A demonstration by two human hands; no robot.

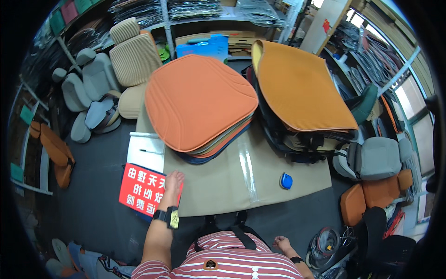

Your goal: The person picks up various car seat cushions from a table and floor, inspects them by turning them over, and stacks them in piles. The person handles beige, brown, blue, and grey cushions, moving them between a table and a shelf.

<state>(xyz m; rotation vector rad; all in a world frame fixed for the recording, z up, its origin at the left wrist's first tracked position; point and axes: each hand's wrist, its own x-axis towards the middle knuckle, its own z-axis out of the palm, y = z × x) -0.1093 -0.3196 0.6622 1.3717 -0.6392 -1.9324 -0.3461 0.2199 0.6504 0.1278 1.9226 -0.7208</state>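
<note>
My left hand (175, 181) lies over the right edge of a red sign (141, 188) with white writing, fingers stretched toward the table; whether it grips the sign is not plain. Beyond the sign, a pen (150, 151) rests on a white sheet (139, 157). A stack of seat cushions topped by an orange one (202, 101) stands on the beige-covered table (212, 185). To its right lies a pile under a folded ochre seat cover (303, 87). A blue tape measure (286, 181) sits near the table's front right. My right hand (281, 243) hangs beside my body, fingers curled, seemingly holding nothing.
Grey car seats (99, 75) and a beige ribbed seat (136, 57) stand at the left. Shelves with bagged covers (195, 9) and a blue box (205, 48) are behind the table. More seats (379, 158) and a coiled hose (324, 244) lie at the right.
</note>
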